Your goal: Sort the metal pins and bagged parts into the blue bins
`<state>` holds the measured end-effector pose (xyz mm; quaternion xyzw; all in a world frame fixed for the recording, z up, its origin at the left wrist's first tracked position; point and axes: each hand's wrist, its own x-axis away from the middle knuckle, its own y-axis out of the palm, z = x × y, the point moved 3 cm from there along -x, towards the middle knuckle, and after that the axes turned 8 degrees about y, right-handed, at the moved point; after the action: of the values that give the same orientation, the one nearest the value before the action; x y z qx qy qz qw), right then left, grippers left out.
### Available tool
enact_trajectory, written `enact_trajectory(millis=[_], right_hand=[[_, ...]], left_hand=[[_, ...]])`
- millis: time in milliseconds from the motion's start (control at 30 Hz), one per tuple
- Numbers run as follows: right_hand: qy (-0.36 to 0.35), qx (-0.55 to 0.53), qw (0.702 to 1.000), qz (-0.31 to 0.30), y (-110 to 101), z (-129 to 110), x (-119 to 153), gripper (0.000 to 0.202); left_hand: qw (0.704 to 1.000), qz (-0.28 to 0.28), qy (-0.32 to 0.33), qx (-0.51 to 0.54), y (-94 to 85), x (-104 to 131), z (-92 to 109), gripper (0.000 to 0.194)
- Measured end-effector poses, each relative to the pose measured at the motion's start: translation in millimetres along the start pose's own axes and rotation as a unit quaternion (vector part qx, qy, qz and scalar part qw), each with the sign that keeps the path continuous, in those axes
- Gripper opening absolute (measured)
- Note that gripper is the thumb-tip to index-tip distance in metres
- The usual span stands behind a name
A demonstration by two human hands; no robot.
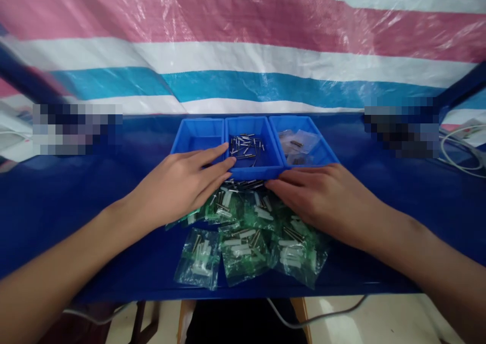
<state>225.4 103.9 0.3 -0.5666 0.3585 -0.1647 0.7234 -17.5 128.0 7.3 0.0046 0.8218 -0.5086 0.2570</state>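
My left hand [182,182] lies over the front of the left blue bin [197,126], its fingers spread, with the tips at the near left corner of the middle bin [254,173]. Metal screws [245,146] lie loose in that middle bin. At the front edge of the right bin [322,149], which holds small clear bags [304,140], rests my right hand [315,192]. Its fingers are bent together, and anything between them is hidden. More dark screws [250,184] lie just in front of the middle bin, between both hands.
Several clear and green bags of screws and white plugs [245,253] lie along the near part of the blue table [132,263]. A striped plastic sheet [246,55] hangs behind. Pixelated areas cover something at both sides. A white cable [455,159] is at the far right.
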Motion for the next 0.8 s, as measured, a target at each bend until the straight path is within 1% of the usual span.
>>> enact_trajectory(millis=[33, 100, 267, 367, 433, 467, 500, 533, 567, 633, 667, 733, 767, 800], right_hand=[[-0.009, 0.01, 1.0, -0.013, 2.9, -1.3, -0.1, 0.028], [-0.007, -0.006, 1.0, -0.007, 3.6, -2.7, -0.8, 0.032], [0.03, -0.11, 0.993, 0.029, -4.9, -1.9, -1.1, 0.035], [0.041, -0.166, 0.982, 0.082, -12.8, -1.6, -1.2, 0.024], [0.065, -0.223, 0.966, 0.112, -18.6, -0.8, -2.0, 0.016], [0.083, -0.272, 0.952, 0.112, -20.9, -0.1, -2.7, 0.014], [0.108, -0.334, 0.931, 0.102, -22.4, 1.0, -3.5, 0.016], [0.14, -0.404, 0.9, 0.087, -23.0, 2.4, -4.3, 0.022], [0.171, -0.471, 0.863, 0.065, -22.6, 3.7, -4.9, 0.03], [0.22, -0.57, 0.792, -0.002, -18.6, 4.7, -6.0, 0.045], [0.232, -0.6, 0.764, -0.04, -15.5, 4.5, -6.5, 0.048], [0.239, -0.638, 0.725, -0.1, -8.4, 3.9, -7.5, 0.044], [0.241, -0.651, 0.71, -0.117, -4.8, 4.0, -8.1, 0.04], [0.245, -0.664, 0.697, -0.12, -1.6, 4.6, -8.8, 0.036]], left_hand=[[1.0, 0.001, 0.001, -0.002, 0.3, -0.1, 0.1, 0.04], [1.0, 0.0, 0.001, -0.004, 1.1, -0.2, 0.1, 0.04], [1.0, -0.008, -0.005, 0.003, 1.4, 0.4, -0.8, 0.042], [1.0, -0.019, -0.011, 0.01, 0.3, 1.0, -1.6, 0.042], [1.0, -0.015, -0.008, 0.011, -0.6, 1.0, -1.6, 0.04], [1.0, -0.009, -0.005, 0.01, -1.0, 0.7, -1.5, 0.04], [1.0, -0.004, -0.002, 0.009, -1.3, 0.3, -1.3, 0.039], [1.0, 0.0, 0.001, 0.009, -1.4, -0.3, -1.1, 0.039], [1.0, 0.001, 0.003, 0.01, -1.3, -1.0, -0.9, 0.038], [1.0, 0.001, 0.006, 0.011, -1.1, -2.4, -0.6, 0.038], [1.0, 0.0, 0.008, 0.011, -0.9, -3.1, -0.4, 0.037], [1.0, -0.002, 0.013, 0.01, -0.8, -3.9, 0.0, 0.037], [1.0, -0.003, 0.013, 0.007, -0.8, -3.9, 0.1, 0.037], [1.0, -0.006, 0.012, 0.004, -0.8, -3.8, -0.1, 0.037]])
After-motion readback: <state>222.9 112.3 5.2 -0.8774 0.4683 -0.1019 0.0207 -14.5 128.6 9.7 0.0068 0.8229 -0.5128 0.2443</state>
